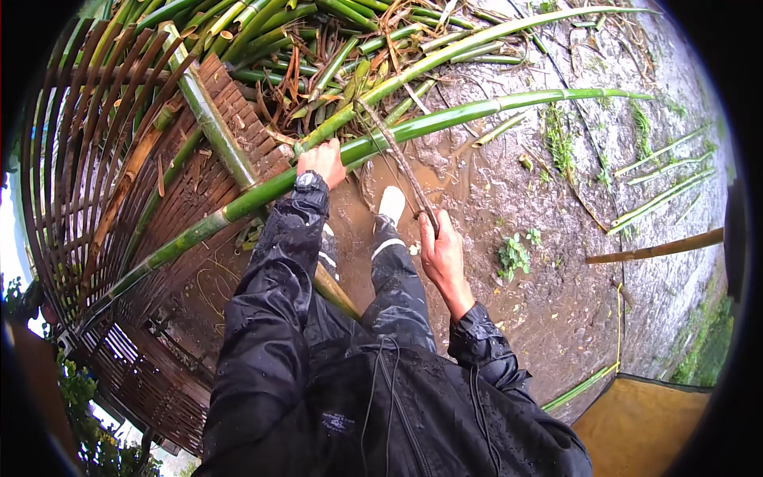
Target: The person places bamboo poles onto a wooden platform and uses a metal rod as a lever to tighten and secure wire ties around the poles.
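Observation:
My left hand (321, 164) is closed over a long green bamboo pole (461, 111), which slants from the lower left up to the far right. Its fingertips lie beside the lower end of a second green pole (485, 36), partly hidden there. My right hand (445, 258) grips the near end of a long, thin, dark brown tool (401, 163). That tool reaches up and left across the held pole; whether it is a blade or a rod I cannot tell. Below the left hand, the held pole passes over a thick upright bamboo post (211, 119).
A curved rack of bamboo slats (103, 159) fills the left side. Behind it lies a heap of cut bamboo (318, 60) with dry leaves. Wet, muddy ground (509, 215) spreads around my white boots (391, 203). A brown pole (656, 245) juts in from the right, above a tan sheet (652, 425).

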`<state>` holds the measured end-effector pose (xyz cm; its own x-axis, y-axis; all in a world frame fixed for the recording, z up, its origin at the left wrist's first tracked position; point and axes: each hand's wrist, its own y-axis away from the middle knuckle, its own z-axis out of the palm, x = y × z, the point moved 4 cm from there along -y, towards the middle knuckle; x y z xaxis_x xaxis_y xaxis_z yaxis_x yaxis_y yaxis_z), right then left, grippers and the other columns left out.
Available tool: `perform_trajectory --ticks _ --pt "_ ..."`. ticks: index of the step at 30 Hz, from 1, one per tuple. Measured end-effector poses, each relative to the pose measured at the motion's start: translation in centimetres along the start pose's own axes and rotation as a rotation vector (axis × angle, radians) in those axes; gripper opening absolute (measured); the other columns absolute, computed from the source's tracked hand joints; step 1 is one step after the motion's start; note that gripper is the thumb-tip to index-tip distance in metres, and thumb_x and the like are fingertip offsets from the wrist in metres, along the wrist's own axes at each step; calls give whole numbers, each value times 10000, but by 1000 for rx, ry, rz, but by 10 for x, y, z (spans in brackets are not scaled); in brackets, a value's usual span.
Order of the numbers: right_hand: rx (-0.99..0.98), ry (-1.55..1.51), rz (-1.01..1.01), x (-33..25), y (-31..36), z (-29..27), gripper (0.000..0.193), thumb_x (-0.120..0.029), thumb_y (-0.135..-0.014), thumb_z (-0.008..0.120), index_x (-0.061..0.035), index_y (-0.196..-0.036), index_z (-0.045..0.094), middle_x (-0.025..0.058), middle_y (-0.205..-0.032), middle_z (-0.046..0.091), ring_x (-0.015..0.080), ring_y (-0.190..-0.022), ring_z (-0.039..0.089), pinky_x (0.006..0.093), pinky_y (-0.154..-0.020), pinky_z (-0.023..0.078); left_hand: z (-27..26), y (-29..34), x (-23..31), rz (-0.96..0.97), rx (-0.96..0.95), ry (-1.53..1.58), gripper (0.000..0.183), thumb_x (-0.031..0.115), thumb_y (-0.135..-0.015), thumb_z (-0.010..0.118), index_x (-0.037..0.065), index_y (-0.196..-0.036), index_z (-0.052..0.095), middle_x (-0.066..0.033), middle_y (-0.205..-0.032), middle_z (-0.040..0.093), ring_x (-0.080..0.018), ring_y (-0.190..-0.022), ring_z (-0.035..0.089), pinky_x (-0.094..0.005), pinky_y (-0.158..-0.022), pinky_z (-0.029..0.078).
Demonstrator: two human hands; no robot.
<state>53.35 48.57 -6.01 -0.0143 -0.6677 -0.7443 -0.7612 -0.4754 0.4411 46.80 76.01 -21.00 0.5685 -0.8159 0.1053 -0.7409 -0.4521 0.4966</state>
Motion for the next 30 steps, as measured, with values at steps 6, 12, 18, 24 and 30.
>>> perform_trajectory --ticks 6,12,18,24,30 --pt "-89 33 7 -5 -2 -7 227 -250 -1040 591 -24 -1039 565 262 -723 636 479 -721 675 498 -595 494 -3 4 -9 -39 -4 13 276 233 -836 705 72 -1042 619 -176 -978 750 -354 -903 746 -467 -802 596" --pt "18 12 -86 -2 -123 61 256 -279 -1056 555 -25 -1056 590 281 -808 651 484 -761 659 526 -628 490 7 -14 11 27 67 12 426 351 -808 777 93 -1098 601 -156 -1001 748 -357 -907 740 -459 -788 598" --pt "-75 -10 42 15 -37 26 262 -263 -1047 576 -17 -1121 624 238 -812 644 351 -726 673 448 -660 506 13 2 -15 -66 -5 -15 423 339 -802 778 113 -1121 617 -147 -1021 754 -347 -931 744 -476 -798 599" --pt "-56 38 -24 -1 -36 17 232 -231 -1047 553 -11 -1058 626 276 -816 644 472 -773 670 487 -648 508 6 2 -23 -37 87 7 352 284 -800 749 106 -1074 620 -135 -1013 742 -333 -916 736 -457 -805 591" --pt "-25 -1 -95 11 -123 63 260 -257 -1055 547 -2 -1093 586 306 -820 648 500 -785 659 524 -617 506 16 -9 15 7 35 36 344 296 -812 745 98 -1060 613 -148 -996 747 -350 -925 736 -478 -795 593"
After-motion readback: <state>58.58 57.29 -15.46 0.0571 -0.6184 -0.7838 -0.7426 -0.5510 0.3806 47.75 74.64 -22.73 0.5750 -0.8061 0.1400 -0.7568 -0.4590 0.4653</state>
